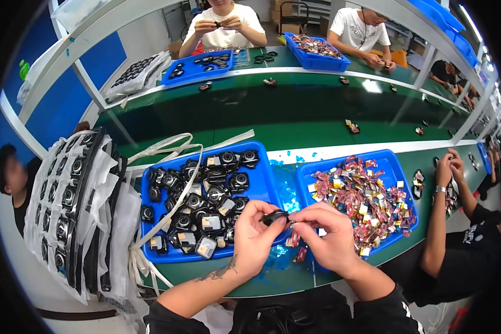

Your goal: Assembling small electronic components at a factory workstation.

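My left hand pinches a small black watch case between thumb and fingers, above the gap between two blue trays. Against the right end of the case, my right hand has its thumb and forefinger closed on a small part with a reddish, foil-like strip hanging below. Fingers hide how the two pieces meet. Left of my hands, a blue tray holds many black watch cases. The right blue tray is heaped with small reddish, white and yellow parts.
White straps trail across the left tray. Leaning stacked trays of watch cases stand at far left. A green conveyor belt carries scattered parts beyond a white rail. Blue film scraps lie between the trays. Co-workers sit opposite and at right.
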`<state>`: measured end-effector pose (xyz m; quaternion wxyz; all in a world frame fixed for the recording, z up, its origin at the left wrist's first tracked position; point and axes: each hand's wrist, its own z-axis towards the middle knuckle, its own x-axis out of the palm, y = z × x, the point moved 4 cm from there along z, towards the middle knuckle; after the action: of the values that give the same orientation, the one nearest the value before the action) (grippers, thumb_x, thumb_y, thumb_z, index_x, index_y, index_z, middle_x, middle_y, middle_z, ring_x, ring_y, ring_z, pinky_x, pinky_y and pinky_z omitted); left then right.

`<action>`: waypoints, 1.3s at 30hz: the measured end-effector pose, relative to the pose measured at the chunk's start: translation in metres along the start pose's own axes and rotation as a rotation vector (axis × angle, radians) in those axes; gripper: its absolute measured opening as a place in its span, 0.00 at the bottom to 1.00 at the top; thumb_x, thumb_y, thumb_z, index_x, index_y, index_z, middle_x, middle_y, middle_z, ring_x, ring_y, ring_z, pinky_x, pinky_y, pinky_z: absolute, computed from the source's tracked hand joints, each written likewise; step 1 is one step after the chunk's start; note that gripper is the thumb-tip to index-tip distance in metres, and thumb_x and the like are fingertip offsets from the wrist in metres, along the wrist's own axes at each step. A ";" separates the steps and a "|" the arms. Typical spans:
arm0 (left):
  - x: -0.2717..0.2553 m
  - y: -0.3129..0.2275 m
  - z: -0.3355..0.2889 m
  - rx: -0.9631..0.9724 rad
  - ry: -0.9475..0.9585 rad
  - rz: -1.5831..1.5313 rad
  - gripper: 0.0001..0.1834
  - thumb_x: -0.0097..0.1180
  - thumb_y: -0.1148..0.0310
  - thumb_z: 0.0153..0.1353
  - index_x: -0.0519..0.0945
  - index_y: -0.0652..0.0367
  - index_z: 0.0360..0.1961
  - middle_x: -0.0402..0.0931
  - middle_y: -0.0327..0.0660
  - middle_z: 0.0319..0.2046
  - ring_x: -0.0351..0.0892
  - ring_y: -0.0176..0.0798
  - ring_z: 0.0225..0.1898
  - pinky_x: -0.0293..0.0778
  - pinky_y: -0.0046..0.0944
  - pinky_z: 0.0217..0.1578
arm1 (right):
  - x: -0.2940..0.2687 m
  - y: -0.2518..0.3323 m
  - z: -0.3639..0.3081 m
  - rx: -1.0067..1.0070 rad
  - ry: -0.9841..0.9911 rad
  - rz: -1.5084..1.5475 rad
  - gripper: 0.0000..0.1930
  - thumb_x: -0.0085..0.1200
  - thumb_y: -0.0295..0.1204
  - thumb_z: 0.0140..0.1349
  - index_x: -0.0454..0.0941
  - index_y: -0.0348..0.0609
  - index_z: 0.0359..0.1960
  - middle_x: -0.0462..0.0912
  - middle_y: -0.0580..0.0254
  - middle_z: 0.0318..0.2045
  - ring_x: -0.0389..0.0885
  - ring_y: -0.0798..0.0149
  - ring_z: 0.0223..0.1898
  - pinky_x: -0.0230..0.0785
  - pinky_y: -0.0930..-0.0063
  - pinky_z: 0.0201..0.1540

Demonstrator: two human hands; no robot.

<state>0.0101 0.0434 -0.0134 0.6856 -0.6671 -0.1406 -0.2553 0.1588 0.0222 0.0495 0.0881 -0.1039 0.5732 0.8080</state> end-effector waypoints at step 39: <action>0.013 -0.015 -0.003 -0.034 0.298 0.250 0.21 0.47 0.79 0.69 0.67 0.75 0.62 0.75 0.49 0.53 0.77 0.38 0.53 0.74 0.36 0.55 | -0.005 0.022 0.008 -0.305 -0.016 -0.576 0.04 0.61 0.23 0.50 0.78 0.45 0.23 0.75 0.62 0.19 0.77 0.56 0.24 0.74 0.65 0.35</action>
<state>0.0124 0.0387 0.0060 0.7139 -0.6457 0.0506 -0.2664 0.1573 0.0225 0.0737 0.3009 -0.2675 0.3919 0.8272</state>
